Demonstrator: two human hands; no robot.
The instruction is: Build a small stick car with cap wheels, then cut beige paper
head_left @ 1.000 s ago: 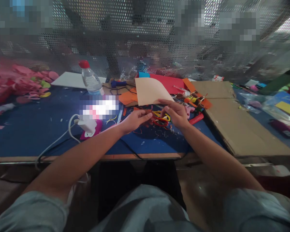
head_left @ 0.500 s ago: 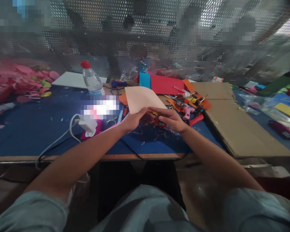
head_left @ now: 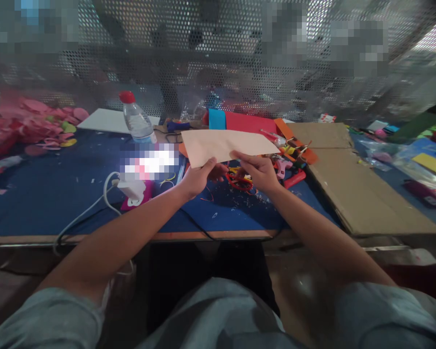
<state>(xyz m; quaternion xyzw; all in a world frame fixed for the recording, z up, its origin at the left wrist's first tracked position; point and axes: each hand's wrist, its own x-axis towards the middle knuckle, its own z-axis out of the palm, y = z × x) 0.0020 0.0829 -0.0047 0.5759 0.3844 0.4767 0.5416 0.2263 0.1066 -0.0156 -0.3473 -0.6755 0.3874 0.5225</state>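
My left hand (head_left: 199, 180) is mostly closed, thumb over the near edge of one cream sheet (head_left: 221, 144), fingers curled below. My right hand (head_left: 261, 173) is half open, one digit laid on that same edge; can't tell if it pinches. The sheet is up in front of me, above the table (head_left: 76, 194); two hands on one edge probably keep it from flopping, since it looks thin. Just below, between my hands: red-and-yellow handles (head_left: 240, 182), pair count unclear. Right of those, one pink glue gun (head_left: 283, 166), likely parked there for reach. Left: one white plug (head_left: 131, 186) on one pink power strip (head_left: 147, 190), one red-capped bottle (head_left: 138, 118) behind. Far right, cardboard (head_left: 378, 189), lying flat; far left, pink pieces (head_left: 32, 116), too heaped to count.
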